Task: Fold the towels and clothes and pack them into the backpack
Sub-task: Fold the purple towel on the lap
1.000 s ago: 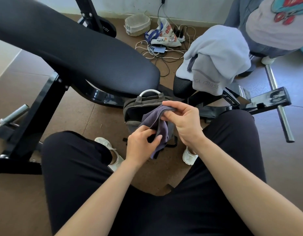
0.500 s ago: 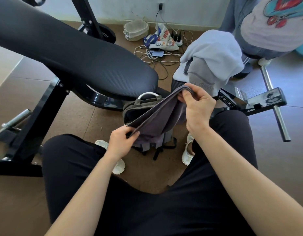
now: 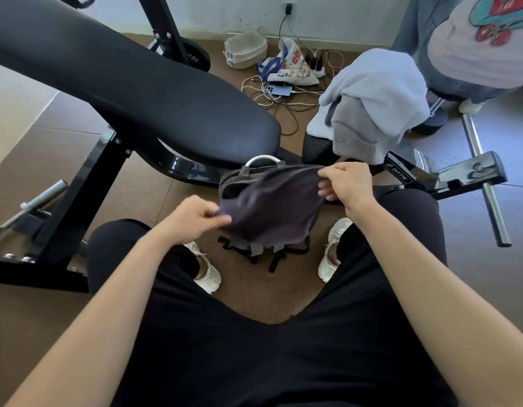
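Both hands (image 3: pixel 346 183) pinch the towel (image 3: pixel 269 207) by its corners (soft, light, floppy), stretched over the backpack (image 3: pixel 233 186).

Bright, soft daylight. Glare on the bench frame (image 3: pixel 178 169) beyond the grip, gripped cloth (image 3: pixel 269 207) motion-blurred, picture edges bowed.

Brown floor (image 3: pixel 154 186) carrying the black bench frame (image 3: pixel 78 201), a grey backpack (image 3: pixel 233 183) standing between two white shoes (image 3: pixel 208 274), and, near the wall, a woven basket (image 3: pixel 245 51), a printed bag (image 3: pixel 295 69), a phone (image 3: pixel 279 90) and tangled cables (image 3: pixel 283 104). The small seat pad (image 3: pixel 316 145) bears a heap of pale towels and clothes (image 3: pixel 380 92).
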`<state>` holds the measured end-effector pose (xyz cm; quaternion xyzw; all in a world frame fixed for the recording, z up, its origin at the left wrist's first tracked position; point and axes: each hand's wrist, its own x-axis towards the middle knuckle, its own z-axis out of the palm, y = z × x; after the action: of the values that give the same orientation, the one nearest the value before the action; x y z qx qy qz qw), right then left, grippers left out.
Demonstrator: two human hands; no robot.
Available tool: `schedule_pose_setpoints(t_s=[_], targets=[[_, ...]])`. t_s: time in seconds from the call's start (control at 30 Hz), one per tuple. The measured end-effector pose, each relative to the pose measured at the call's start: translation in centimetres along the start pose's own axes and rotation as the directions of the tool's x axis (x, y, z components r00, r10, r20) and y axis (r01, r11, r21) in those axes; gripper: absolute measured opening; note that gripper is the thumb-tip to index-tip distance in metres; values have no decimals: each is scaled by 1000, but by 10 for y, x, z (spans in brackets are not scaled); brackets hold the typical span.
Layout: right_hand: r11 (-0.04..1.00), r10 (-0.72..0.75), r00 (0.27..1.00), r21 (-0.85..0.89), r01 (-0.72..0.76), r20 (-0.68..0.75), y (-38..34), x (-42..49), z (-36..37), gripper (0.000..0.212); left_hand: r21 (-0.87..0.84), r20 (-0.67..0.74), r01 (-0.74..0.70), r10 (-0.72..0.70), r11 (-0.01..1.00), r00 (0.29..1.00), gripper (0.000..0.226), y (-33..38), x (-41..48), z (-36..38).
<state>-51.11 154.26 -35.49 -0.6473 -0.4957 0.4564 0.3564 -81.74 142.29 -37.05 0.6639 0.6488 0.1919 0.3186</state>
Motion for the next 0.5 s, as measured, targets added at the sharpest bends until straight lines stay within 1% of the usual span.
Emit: schedule_pose_setpoints(t_s=[0.03, 0.07, 0.1, 0.13, 0.17, 0.2, 0.23, 0.27, 0.3, 0.33, 0.37, 0.4, 0.43, 0.47, 0.5], targets=[[998, 20, 1000, -64, -20, -2, 1, 2, -3, 21, -12, 95, 44, -43, 999, 995, 29, -2, -2, -2], [995, 10, 1000, -98, -12, -25, 2, 4, -5, 22, -76, 43, 65, -62, 995, 997, 29, -5, -3, -4], [996, -17, 999, -92, 13, -47, 3, 7, -6, 21, -142, -134, 44, -63, 989, 989, 30, -8, -3, -6], [997, -55, 997, -60, 51, -63, 4, 8, -7, 19, -168, -351, 9, -68, 986, 934, 26, -9, -2, -8], [994, -104, 992, -38, 102, -67, 4, 7, -6, 16, -156, -494, -10, -70, 988, 867, 20, -10, 0, -7], [987, -157, 986, -33, 156, -59, 5, 7, -4, 16, -140, -543, -21, -59, 990, 837, 17, -8, 4, -8], [980, -195, 979, -39, 193, -60, 7, 7, -1, 16, -122, -506, -16, -48, 992, 861, 20, -6, 8, -9], [979, -202, 977, -35, 200, -67, 10, 8, 0, 14, -119, -379, 11, -56, 993, 924, 23, -5, 11, -9], [985, -174, 983, -32, 172, -67, 13, 10, 2, 13, -101, -200, 67, -86, 993, 976, 25, -4, 11, -9], [992, -125, 991, -35, 123, -53, 14, 11, 2, 15, -72, -34, 120, -123, 990, 992, 27, -4, 10, -10], [997, -68, 996, -50, 65, -52, 14, 12, 1, 19, -62, 43, 156, -153, 986, 987, 26, -6, 9, -12], [997, -28, 997, -77, 22, -70, 15, 12, 0, 22, -102, -5, 168, -169, 981, 986, 24, -11, 9, -11], [995, -9, 995, -103, -2, -104, 18, 14, -2, 26, -189, -141, 166, -195, 968, 971, 18, -13, 9, -10], [992, -5, 991, -127, -12, -135, 19, 15, -4, 29, -283, -286, 141, -224, 949, 932, 9, -13, 8, -9], [990, -14, 988, -143, -8, -153, 20, 15, -5, 30, -336, -380, 113, -244, 935, 892, 8, -10, 9, -7]])
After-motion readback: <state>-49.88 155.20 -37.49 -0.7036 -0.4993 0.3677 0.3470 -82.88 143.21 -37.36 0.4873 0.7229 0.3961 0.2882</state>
